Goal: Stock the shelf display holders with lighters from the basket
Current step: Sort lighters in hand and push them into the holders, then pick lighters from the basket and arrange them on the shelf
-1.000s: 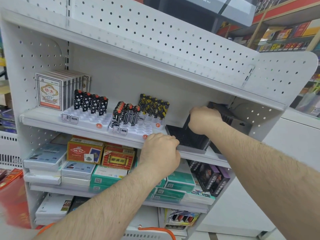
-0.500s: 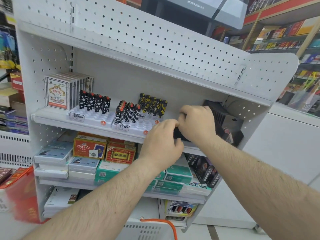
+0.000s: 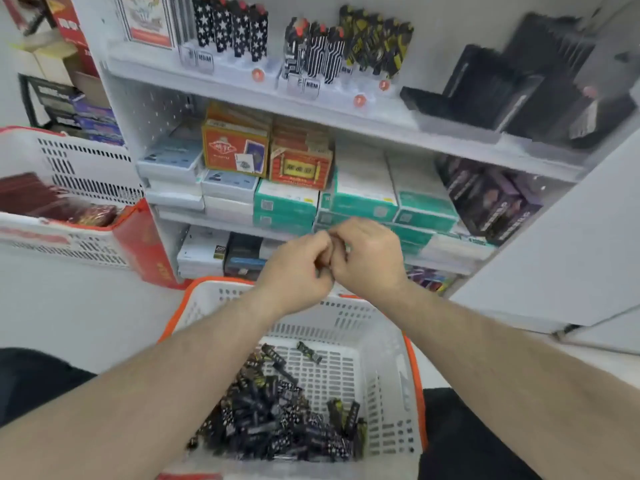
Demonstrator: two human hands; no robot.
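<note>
Although the lighters [image 3: 277,424] lie in a loose heap on the floor of the white basket [image 3: 388,344], they look small, light, stiff and smooth-sided, so each is probably best pinched across its narrow body. Above them the left hand [image 3: 298,271] and right hand [image 3: 367,258] meet knuckle to knuckle with fingers curled. Whether they hold anything I cannot tell; the display holders [image 3: 239,64] stand part-filled on the top shelf.

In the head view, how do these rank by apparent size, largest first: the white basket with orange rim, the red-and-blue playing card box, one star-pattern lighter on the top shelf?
1. White basket with orange rim, though it is nearest the camera.
2. Red-and-blue playing card box.
3. Star-pattern lighter.
</note>
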